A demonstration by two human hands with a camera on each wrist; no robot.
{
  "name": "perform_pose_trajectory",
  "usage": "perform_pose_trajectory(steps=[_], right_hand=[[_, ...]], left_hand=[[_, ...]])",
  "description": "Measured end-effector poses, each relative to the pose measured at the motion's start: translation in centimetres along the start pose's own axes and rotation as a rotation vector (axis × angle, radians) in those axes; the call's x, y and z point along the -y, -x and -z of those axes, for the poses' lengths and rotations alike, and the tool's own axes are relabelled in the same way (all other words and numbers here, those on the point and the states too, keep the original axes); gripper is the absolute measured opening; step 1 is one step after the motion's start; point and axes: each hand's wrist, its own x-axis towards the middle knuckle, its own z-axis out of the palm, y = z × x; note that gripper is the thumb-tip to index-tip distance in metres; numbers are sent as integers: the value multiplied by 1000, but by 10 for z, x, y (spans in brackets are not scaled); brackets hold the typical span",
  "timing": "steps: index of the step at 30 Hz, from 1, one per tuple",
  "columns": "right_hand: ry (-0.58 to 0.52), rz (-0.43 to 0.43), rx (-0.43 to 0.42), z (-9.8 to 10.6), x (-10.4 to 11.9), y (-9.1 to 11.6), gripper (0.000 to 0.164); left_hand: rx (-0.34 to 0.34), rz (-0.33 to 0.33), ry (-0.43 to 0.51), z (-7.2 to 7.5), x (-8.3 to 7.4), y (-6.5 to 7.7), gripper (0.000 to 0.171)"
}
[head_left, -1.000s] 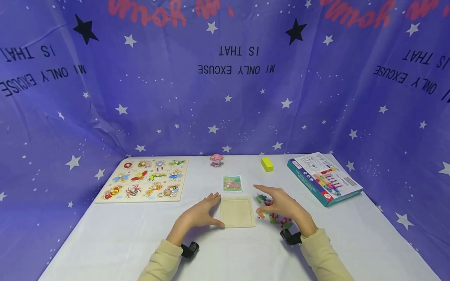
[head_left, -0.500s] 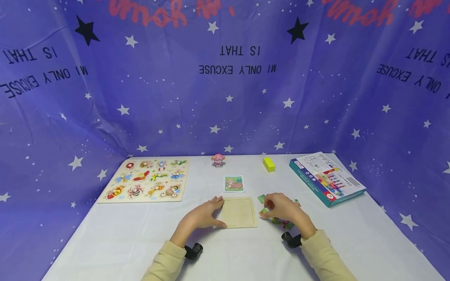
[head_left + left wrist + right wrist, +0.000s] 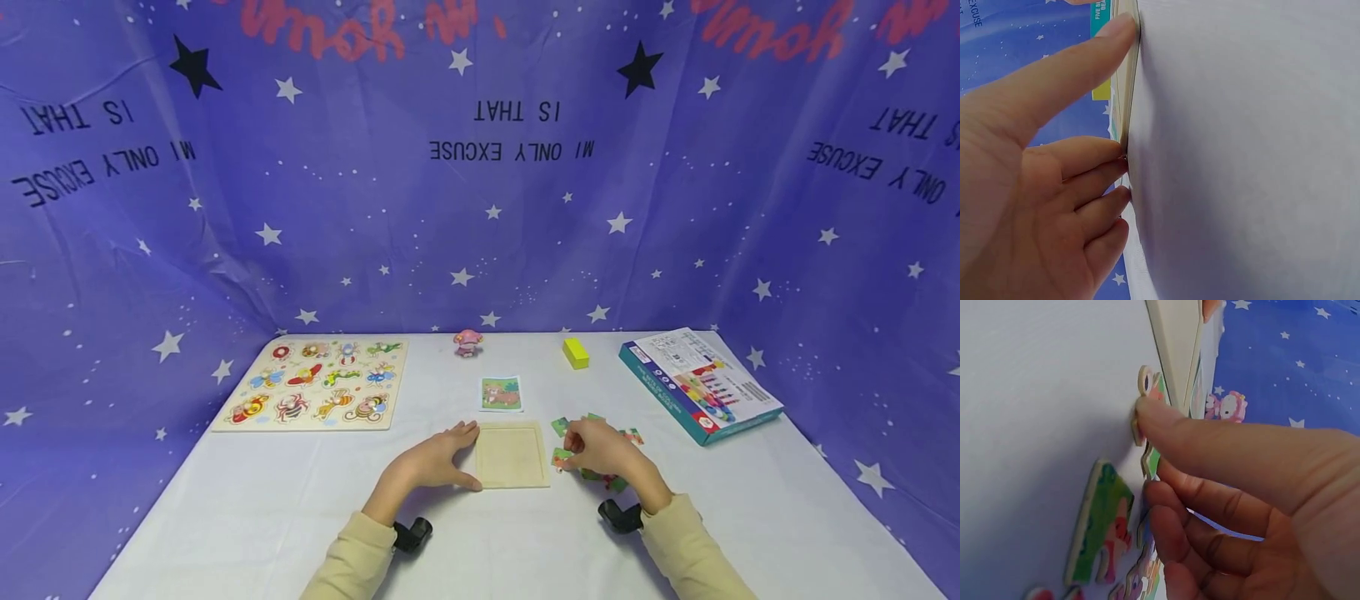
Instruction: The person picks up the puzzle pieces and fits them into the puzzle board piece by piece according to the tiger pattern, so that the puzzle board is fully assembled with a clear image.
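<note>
A shallow square wooden puzzle tray [image 3: 512, 458] lies bare in the middle of the table. My left hand [image 3: 435, 460] rests along its left side, thumb at the near corner and fingers by the far one. In the left wrist view the fingertips touch the edge of the tray [image 3: 1129, 81]. To the right of it, my right hand [image 3: 606, 448] bends over several loose jigsaw pieces [image 3: 617, 482]. Its thumb and curled fingers pinch a green and orange jigsaw piece [image 3: 1145, 381] low at the table. The palm hides part of the pile from the head view.
A bear picture card [image 3: 500, 394] lies beyond the tray. Farther back are a pink figurine [image 3: 467, 343] and a yellow block [image 3: 576, 353]. An insect puzzle board [image 3: 311, 383] lies at the left, a flat toy box [image 3: 701, 383] at the right.
From one second ago my right hand has come down onto the jigsaw pieces, its spread fingers now curled. Some pieces lie farther apart. The left hand has kept its place at the tray.
</note>
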Motion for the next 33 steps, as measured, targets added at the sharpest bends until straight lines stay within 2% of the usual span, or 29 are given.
perform_pose_trajectory(steps=[9, 17, 21, 27, 33], right_hand=[[-37, -11, -8, 3, 0, -1, 33], [-168, 189, 39, 7, -11, -2, 17], [-239, 224, 54, 7, -15, -1, 13], [-213, 213, -29, 6, -20, -3, 11], [-179, 246, -131, 4, -14, -7, 10]], left_hand=[[2, -1, 0, 0, 0, 1, 93], [3, -9, 12, 2, -1, 1, 91], [7, -13, 27, -1, -1, 2, 90], [3, 6, 17, -4, 0, 3, 90], [-8, 8, 6, -2, 0, 2, 90]])
